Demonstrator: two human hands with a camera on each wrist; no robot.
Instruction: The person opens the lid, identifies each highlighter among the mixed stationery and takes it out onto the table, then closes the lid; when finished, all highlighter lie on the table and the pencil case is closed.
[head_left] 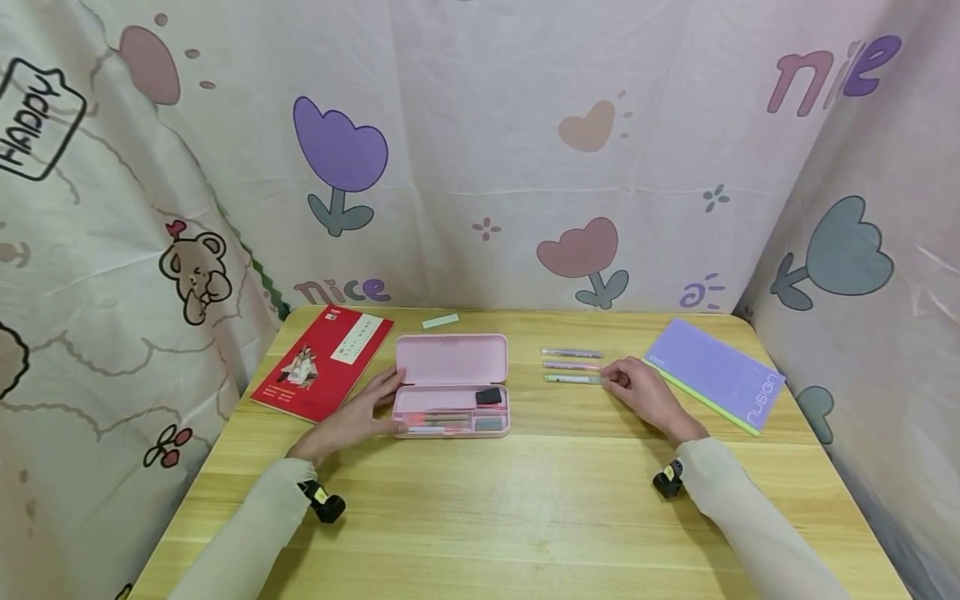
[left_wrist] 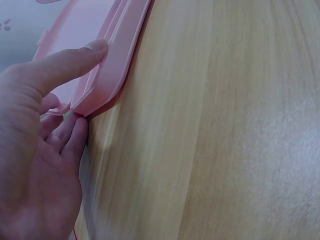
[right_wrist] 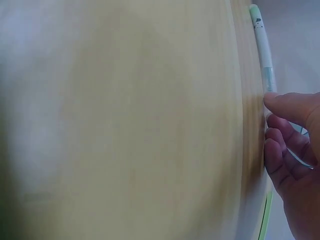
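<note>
A pink pencil case point(head_left: 452, 360) lies with its lid raised toward the back. Inside it are several pens point(head_left: 438, 418), a black piece point(head_left: 488, 396) and a grey-green block point(head_left: 489, 423). My left hand point(head_left: 352, 419) holds the left end of the case, the thumb at its front corner and the fingers behind. To the right, my right hand point(head_left: 643, 392) pinches the right end of a white pen with a green tip point(head_left: 572, 379), which lies on the table. Behind that pen lie a pink pen point(head_left: 572, 366) and a clear-and-purple pen point(head_left: 572, 353), roughly parallel.
Left of the case is a red booklet point(head_left: 300, 367). At the far right, a purple notebook point(head_left: 712, 371) with a green edge lies aslant. A small pale strip point(head_left: 440, 321) sits near the back edge of the wooden table point(head_left: 480, 517). Printed curtains hang behind.
</note>
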